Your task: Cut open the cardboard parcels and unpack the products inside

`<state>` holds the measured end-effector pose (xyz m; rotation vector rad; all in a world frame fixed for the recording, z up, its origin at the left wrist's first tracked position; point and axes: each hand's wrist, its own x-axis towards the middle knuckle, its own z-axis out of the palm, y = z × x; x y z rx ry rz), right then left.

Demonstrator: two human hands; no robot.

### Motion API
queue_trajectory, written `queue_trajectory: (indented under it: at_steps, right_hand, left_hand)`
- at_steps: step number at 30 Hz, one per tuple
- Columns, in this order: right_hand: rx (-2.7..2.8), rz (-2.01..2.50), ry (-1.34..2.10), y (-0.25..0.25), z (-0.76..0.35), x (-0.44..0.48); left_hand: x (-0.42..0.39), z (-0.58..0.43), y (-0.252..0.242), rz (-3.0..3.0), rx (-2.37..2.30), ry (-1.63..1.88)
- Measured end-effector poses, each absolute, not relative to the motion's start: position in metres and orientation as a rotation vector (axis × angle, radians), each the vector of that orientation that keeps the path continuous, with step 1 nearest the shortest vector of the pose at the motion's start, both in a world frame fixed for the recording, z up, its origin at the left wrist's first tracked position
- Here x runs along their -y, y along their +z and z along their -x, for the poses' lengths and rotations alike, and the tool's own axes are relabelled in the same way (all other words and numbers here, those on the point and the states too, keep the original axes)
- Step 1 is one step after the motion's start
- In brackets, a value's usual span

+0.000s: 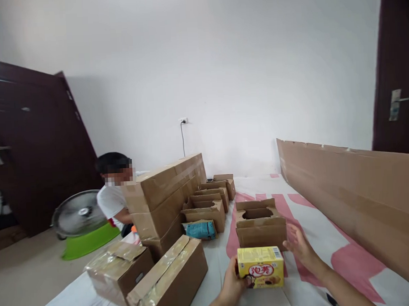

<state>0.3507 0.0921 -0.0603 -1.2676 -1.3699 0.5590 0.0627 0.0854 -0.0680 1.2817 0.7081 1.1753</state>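
Yellow printed box [261, 267], one, gripped at its left end by the left hand [231, 280], fingers curled around that side. Right hand [301, 247]: empty, fingers loosely spread, at the right side of an open cardboard box [262, 234] standing beyond the left hand; whether they touch cannot be made out. Left of the left hand: long taped carton [175, 280]; beyond, blue packet [201, 230].

On the yellow box [261, 282] in my left hand [232, 281], I can read the characters 泡芙 [261, 270] in red. The smaller print [256, 252] around them is too tiny for me, and I can't make out any lettering on the blue packet [200, 230].
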Motion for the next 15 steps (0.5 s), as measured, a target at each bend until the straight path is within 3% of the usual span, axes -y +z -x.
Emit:
queue_trajectory:
  at_steps: [5, 15]
  right_hand:
    - [1.319, 1.306, 0.502, -0.069, -0.362, -0.116]
    - [1.381, 1.266, 0.628, -0.065, -0.333, -0.145]
  left_hand:
    - [-0.07, -0.046, -0.093, -1.274, -0.723, 1.179]
    - [-0.069, -0.044, -0.093, -1.325, -0.71, 1.211]
